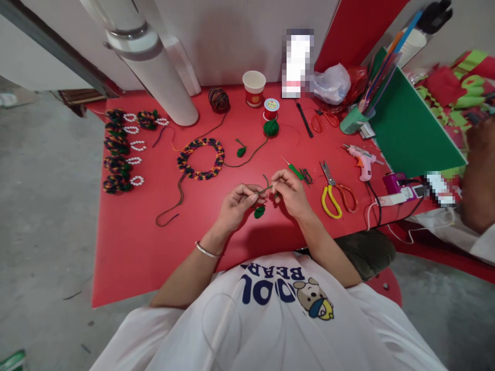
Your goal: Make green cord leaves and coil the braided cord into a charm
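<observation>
My left hand (237, 203) and my right hand (292, 193) meet over the red table (135, 242), both pinched on a thin green yarn strand (266, 183) stretched between the fingertips. A small green crocheted leaf (259, 211) hangs from that strand just under my left fingers. A second green leaf (241, 151) lies farther back, beside a green yarn ball (271, 128). A multicoloured crocheted ring (201, 158) with a trailing brown cord lies to the left of my hands.
Yellow-handled scissors (331, 198), a crochet hook (296, 170) and a pink glue gun (363, 162) lie right of my hands. Several crocheted flowers with bead rings (119, 149) line the left edge. A paper cup (254, 87), thread spool (271, 108) and green board (410, 129) stand behind.
</observation>
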Demonstrator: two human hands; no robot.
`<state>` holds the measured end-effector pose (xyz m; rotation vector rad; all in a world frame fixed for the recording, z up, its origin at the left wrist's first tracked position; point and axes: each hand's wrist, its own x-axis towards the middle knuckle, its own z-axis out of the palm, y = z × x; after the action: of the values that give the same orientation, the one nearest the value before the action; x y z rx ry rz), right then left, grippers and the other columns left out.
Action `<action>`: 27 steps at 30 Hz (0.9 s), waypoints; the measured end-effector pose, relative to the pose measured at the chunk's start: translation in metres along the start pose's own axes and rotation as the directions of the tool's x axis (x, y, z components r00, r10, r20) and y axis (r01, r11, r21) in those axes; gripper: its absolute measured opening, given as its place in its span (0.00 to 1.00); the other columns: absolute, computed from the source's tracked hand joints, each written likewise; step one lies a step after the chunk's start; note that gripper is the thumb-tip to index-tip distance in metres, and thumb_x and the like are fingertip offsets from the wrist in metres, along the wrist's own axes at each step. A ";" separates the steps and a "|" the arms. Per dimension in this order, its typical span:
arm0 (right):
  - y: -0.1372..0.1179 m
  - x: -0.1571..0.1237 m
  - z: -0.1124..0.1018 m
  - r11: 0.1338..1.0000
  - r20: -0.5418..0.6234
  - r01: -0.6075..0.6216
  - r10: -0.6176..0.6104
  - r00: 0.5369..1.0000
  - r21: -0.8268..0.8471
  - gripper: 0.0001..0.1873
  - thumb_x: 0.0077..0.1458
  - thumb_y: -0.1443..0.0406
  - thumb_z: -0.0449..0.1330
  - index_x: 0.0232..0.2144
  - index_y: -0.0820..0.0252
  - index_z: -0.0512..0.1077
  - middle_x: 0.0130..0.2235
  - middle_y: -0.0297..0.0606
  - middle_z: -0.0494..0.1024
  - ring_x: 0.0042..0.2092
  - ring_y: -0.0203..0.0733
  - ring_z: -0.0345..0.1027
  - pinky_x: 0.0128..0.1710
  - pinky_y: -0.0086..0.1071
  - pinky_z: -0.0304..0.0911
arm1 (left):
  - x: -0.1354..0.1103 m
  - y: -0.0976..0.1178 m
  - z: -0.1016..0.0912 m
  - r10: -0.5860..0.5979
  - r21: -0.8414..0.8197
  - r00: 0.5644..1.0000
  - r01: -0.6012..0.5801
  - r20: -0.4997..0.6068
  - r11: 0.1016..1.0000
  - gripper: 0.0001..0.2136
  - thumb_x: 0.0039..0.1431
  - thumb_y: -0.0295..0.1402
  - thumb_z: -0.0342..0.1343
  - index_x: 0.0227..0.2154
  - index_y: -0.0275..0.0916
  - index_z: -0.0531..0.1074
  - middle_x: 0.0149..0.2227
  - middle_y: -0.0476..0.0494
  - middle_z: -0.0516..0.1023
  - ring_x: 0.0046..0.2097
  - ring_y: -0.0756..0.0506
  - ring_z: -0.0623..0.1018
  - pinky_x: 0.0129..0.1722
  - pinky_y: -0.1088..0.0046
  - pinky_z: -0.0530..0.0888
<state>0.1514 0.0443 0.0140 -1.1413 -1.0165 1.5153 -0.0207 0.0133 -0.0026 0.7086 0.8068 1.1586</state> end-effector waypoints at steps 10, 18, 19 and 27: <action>-0.013 -0.006 0.003 0.991 0.092 0.131 -0.128 0.987 -0.025 0.19 0.50 0.60 0.71 0.43 0.51 0.70 0.34 0.25 0.73 0.20 0.26 0.50 0.18 0.25 0.52 | -0.001 0.003 -0.001 -0.009 -0.013 1.000 0.008 -0.018 1.000 0.16 0.48 0.39 0.77 0.26 0.36 0.75 0.40 0.43 0.81 0.34 0.48 0.83 0.37 0.68 0.83; -0.025 -0.016 -0.002 0.490 0.350 0.492 -0.356 0.866 -0.720 0.06 0.64 0.59 0.65 0.36 0.53 0.79 0.33 0.35 0.80 0.37 0.39 0.74 0.42 0.33 0.66 | 0.000 0.003 -0.003 0.014 0.030 0.999 -0.013 -0.037 0.999 0.15 0.48 0.38 0.77 0.24 0.36 0.76 0.39 0.44 0.80 0.32 0.49 0.81 0.35 0.67 0.83; -0.025 -0.016 -0.001 0.473 0.347 0.494 -0.366 0.863 -0.730 0.08 0.64 0.58 0.65 0.35 0.53 0.79 0.33 0.35 0.79 0.36 0.39 0.73 0.41 0.33 0.65 | -0.001 0.003 -0.002 0.017 0.036 0.999 -0.016 -0.030 0.999 0.15 0.48 0.38 0.76 0.24 0.36 0.76 0.38 0.43 0.80 0.32 0.49 0.81 0.35 0.67 0.82; -0.015 -0.017 0.008 0.538 0.280 0.481 -0.414 0.866 -0.692 0.23 0.71 0.56 0.54 0.24 0.56 0.72 0.28 0.35 0.70 0.32 0.38 0.66 0.38 0.34 0.64 | -0.002 0.005 0.003 0.053 0.080 0.999 -0.053 0.002 0.995 0.15 0.49 0.41 0.76 0.23 0.37 0.77 0.31 0.44 0.80 0.31 0.48 0.80 0.33 0.69 0.80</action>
<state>0.1486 0.0297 0.0336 -1.2087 -1.9398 0.6979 -0.0212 0.0120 0.0033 0.7997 0.8426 1.1792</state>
